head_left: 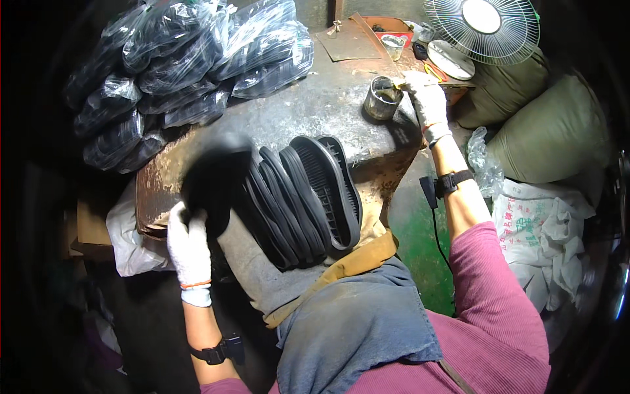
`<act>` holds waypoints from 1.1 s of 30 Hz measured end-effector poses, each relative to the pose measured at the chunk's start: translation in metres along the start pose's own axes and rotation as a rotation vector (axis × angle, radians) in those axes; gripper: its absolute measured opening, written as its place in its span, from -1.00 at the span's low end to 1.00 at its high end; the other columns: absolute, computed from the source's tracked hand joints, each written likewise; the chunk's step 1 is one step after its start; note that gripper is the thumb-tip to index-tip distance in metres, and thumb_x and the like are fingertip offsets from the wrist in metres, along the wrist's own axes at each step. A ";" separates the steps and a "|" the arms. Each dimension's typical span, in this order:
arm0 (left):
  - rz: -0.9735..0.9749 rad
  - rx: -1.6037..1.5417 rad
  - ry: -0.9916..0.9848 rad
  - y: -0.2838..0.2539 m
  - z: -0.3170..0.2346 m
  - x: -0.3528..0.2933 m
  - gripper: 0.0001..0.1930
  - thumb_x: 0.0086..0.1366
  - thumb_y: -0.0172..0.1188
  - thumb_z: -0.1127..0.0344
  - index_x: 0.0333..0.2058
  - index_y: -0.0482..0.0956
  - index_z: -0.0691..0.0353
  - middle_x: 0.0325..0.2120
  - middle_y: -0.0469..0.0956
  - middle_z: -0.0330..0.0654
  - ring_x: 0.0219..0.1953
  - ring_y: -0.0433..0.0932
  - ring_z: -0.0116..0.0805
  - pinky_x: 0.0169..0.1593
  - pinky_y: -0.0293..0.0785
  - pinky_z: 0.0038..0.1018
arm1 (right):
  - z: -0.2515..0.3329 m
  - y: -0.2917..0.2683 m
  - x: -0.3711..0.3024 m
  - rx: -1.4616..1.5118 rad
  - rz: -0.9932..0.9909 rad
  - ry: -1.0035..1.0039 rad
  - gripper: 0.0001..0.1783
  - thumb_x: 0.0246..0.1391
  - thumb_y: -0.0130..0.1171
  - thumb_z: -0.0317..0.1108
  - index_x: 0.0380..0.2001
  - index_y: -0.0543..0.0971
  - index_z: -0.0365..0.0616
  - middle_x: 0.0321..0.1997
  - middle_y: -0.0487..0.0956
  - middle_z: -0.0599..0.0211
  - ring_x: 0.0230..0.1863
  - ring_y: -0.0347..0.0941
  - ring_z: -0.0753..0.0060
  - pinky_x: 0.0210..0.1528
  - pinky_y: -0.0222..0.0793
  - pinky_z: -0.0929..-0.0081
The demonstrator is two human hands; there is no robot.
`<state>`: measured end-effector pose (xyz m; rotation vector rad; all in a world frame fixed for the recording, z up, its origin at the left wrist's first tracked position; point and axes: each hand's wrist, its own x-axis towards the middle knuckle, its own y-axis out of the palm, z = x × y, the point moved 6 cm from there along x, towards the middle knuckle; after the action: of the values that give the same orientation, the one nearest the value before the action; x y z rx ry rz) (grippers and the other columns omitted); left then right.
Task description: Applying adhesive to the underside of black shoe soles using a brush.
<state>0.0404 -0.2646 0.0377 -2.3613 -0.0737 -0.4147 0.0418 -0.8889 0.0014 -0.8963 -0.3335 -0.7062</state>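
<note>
My left hand [188, 244], in a white knit glove, is closed on the lower edge of a black shoe sole [220, 174], which is smeared by motion. Beside it, several more black shoe soles [289, 203] stand on edge in a row on the cloth across my lap. The rightmost one turns its ribbed hollow side outward. My right hand [423, 92], gloved too, is closed at the rim of a dark, stained cup [382, 98]. A small yellowish piece [398, 83] shows between its fingers and the cup; its kind cannot be made out.
Plastic-wrapped bundles of black soles [190, 59] are piled on the left of the worn bench [308, 108]. A fan [482, 16], a red box [390, 27] and a clear cup [393, 46] stand at the back right. Stuffed olive sacks [551, 131] lie right of my arm.
</note>
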 end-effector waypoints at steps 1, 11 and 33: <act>0.046 -0.043 -0.121 0.001 -0.012 0.006 -0.62 0.42 0.33 0.26 -0.02 0.56 0.51 -0.08 0.66 0.02 0.08 0.60 -0.21 0.24 0.45 -0.33 | -0.007 -0.006 -0.003 -0.011 -0.003 0.006 -0.69 0.34 0.15 -0.23 -0.05 0.72 -0.18 -0.03 0.74 0.20 0.01 0.64 0.25 0.13 0.51 0.34; 0.563 -1.987 -0.561 0.096 -0.092 -0.025 -0.17 0.46 0.13 -0.23 0.44 0.26 0.32 0.35 0.39 0.24 0.33 0.46 0.21 0.33 0.35 0.37 | -0.060 -0.029 -0.027 0.818 -0.225 0.288 -0.73 0.39 0.15 -0.40 0.00 0.70 -0.32 -0.02 0.72 0.22 0.00 0.61 0.38 0.11 0.55 0.41; 0.871 -1.908 -0.760 0.130 -0.088 -0.068 -0.15 0.54 -0.18 -0.35 0.40 0.30 0.36 0.17 0.56 0.22 0.06 0.63 0.43 0.03 0.61 0.39 | 0.236 0.062 -0.081 0.172 -0.062 -0.563 -0.76 0.25 0.23 -0.43 -0.04 0.73 -0.07 -0.03 0.74 0.31 -0.01 0.66 0.28 0.09 0.57 0.40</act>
<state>-0.0265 -0.4154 -0.0088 -3.5751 1.5497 1.5191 0.0303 -0.6392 0.0612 -0.9113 -0.9118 -0.4615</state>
